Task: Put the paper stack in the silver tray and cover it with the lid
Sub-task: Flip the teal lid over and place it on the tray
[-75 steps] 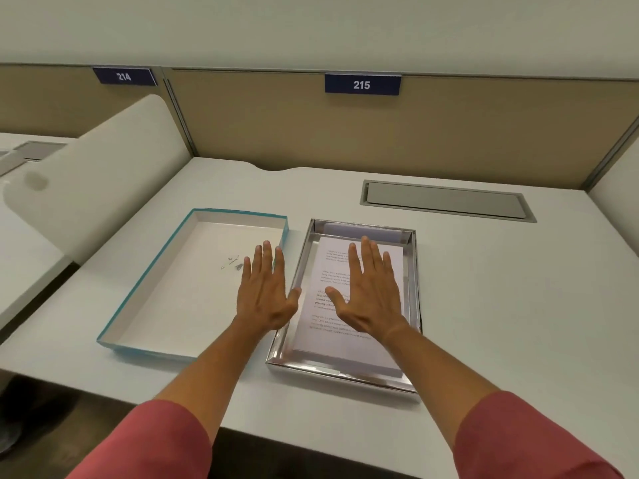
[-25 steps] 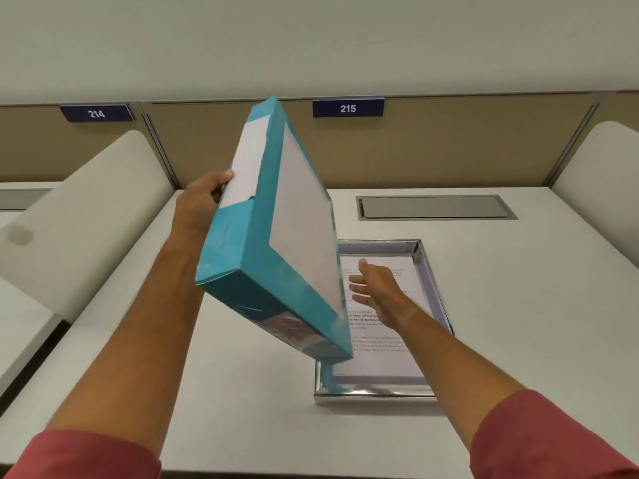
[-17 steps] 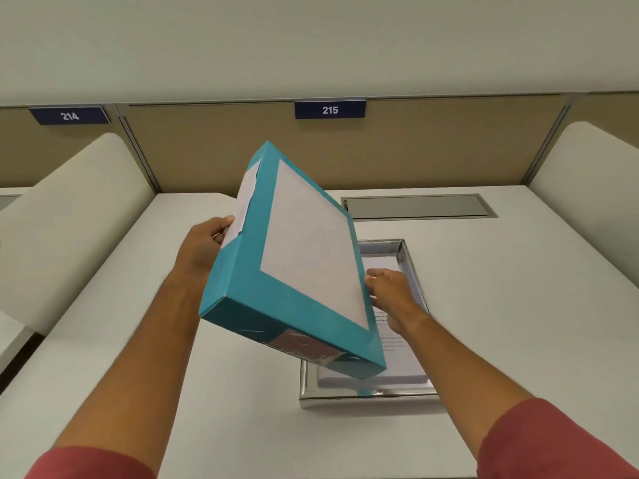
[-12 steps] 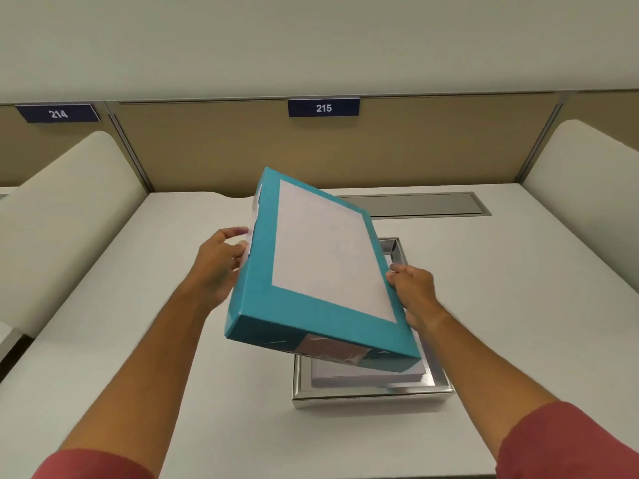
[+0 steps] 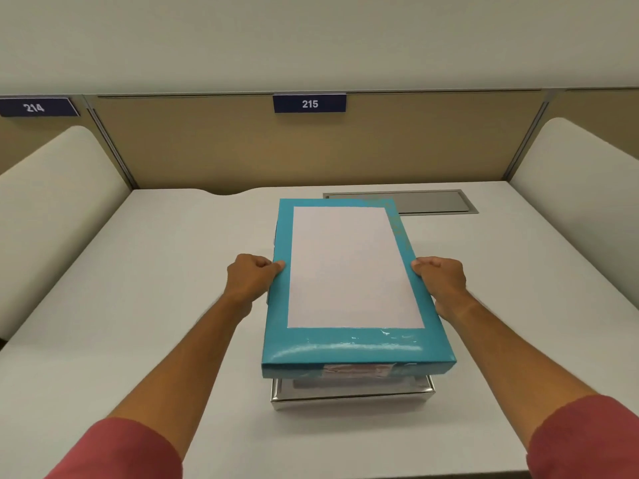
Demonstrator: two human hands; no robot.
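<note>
The teal lid, with a white panel on top, is level over the silver tray. Only the tray's near rim shows below the lid's front edge. My left hand grips the lid's left side and my right hand grips its right side. The paper stack in the tray is almost wholly hidden; a faint strip of it shows in the gap under the lid. Whether the lid rests on the tray or hovers just above it is unclear.
The white desk is bounded by a tan partition at the back and rounded white dividers on both sides. A grey cable hatch is set into the desk behind the lid.
The lid has gone from tilted on edge to flat over the tray. My right hand took hold of its right side, and both hands lowered it so the paper is covered.
</note>
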